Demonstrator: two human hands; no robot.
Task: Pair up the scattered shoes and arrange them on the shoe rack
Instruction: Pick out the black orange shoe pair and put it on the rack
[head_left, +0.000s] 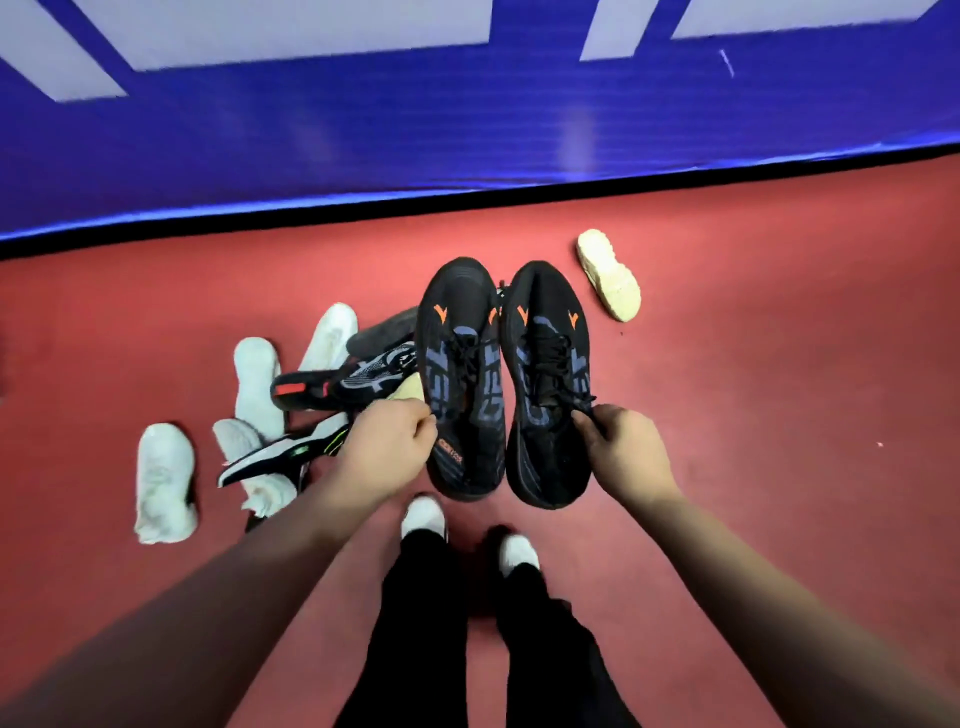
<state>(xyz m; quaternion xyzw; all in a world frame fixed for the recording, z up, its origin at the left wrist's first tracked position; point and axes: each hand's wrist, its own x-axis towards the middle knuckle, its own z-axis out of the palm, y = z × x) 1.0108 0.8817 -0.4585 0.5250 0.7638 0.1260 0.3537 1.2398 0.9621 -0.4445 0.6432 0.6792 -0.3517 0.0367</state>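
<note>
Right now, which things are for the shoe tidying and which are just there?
For the job: held black pair, loose white shoes, cream shoe, black-and-white sneakers.
Just there: blue wall panel, red floor, white shoes on the person's feet.

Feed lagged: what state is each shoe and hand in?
Left hand: grips black orange-marked mesh sneaker.
Right hand: grips matching black sneaker, alongside the first.
Cream shoe: on red floor, sole up.
Far-left white knit shoe: lying loose on floor.
</note>
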